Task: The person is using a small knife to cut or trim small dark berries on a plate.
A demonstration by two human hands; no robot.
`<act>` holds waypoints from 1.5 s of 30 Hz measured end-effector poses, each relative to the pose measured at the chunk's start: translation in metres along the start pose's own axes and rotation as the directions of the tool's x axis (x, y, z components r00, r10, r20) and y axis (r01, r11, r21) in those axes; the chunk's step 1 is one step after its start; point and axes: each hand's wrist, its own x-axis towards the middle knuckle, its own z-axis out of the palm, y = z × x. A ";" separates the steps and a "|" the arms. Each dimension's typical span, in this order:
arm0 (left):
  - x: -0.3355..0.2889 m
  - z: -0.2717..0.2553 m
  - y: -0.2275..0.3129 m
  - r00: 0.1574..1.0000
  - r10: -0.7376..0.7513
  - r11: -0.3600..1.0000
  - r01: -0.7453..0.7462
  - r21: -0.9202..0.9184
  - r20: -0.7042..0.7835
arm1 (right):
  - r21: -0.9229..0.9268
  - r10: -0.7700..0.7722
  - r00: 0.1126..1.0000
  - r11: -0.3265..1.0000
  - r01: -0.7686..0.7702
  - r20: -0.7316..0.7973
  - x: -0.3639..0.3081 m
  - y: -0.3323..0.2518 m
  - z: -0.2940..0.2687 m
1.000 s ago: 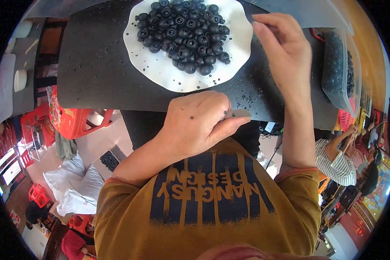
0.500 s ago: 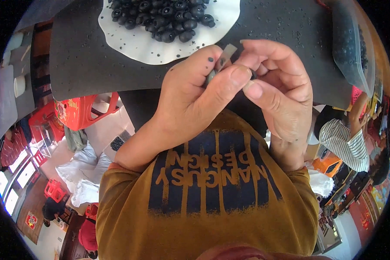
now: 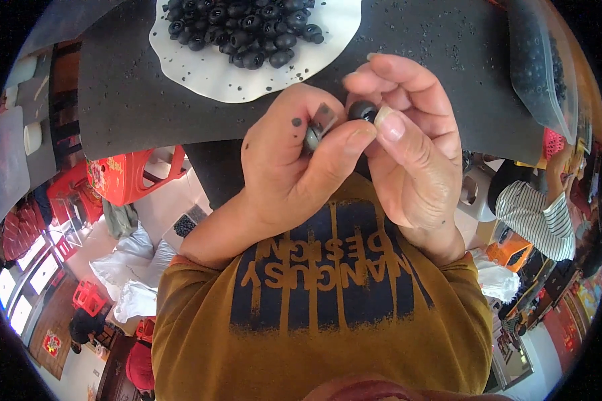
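My left hand (image 3: 274, 157) is closed around a small tool with a flat grey blade (image 3: 324, 117) and a rounded grey part; its handle is mostly hidden in the palm. Between both thumbs and fingertips sits a round, glossy black piece with an opening (image 3: 362, 110), like the ones on the plate. My right hand (image 3: 421, 150) pinches this piece from the right, and my left thumb tip touches it. Beyond the hands lies a white wavy-edged plate (image 3: 204, 87), carrying a heap of hollow black round pieces (image 3: 247, 33) and dark crumbs.
Dark crumbs are scattered over the black tabletop (image 3: 127, 110). At the far right stands a clear plastic tub (image 3: 532, 73) with dark pieces in it. Below the table's left edge are a red stool (image 3: 117, 177) and white sacks (image 3: 134, 257). A person in a striped top (image 3: 532, 214) is at the right.
Both hands have shifted slightly left. The blade has drawn back from the black piece toward my left palm, and the piece now shows plainly between the fingertips.
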 end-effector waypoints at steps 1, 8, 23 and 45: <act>0.001 -0.002 -0.001 0.997 0.082 0.995 -0.083 0.058 0.010 | -0.020 -0.020 0.999 1.000 0.020 -0.040 0.000 0.001 0.000; -0.003 -0.008 -0.006 0.994 0.104 0.992 -0.100 0.072 -0.044 | 0.135 0.201 0.980 0.970 -0.200 0.010 -0.002 0.000 0.001; 0.005 -0.016 -0.003 0.981 0.132 0.943 -0.169 0.287 0.143 | 0.169 0.337 0.937 0.922 -0.347 0.086 -0.001 -0.003 -0.007; 0.007 -0.014 -0.003 0.964 0.118 0.848 -0.222 0.482 0.237 | -0.038 0.188 0.981 0.981 -0.189 -0.049 -0.002 -0.004 0.006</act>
